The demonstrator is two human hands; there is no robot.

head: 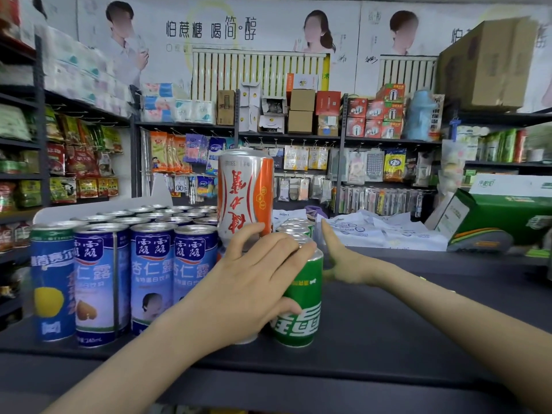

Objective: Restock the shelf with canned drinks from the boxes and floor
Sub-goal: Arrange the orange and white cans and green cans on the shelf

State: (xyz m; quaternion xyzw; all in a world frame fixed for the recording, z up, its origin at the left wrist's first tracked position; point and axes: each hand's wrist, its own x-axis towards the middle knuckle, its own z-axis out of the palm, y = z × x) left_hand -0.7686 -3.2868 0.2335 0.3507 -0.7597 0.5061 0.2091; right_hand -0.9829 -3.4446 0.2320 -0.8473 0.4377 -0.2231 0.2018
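On the dark shelf stand several blue cans at the left. A green can is at the front of a row of green cans. My left hand wraps over the top and side of the front green can. An orange-and-white can stands upside down on top of another can just behind my left fingers. My right hand lies flat, fingers straight, against the right side of the green row, holding nothing.
A green carton and white plastic packaging lie at the back right of the shelf. Behind are racks of hanging snacks and small goods, with boxes on top. The shelf's right half is bare dark surface.
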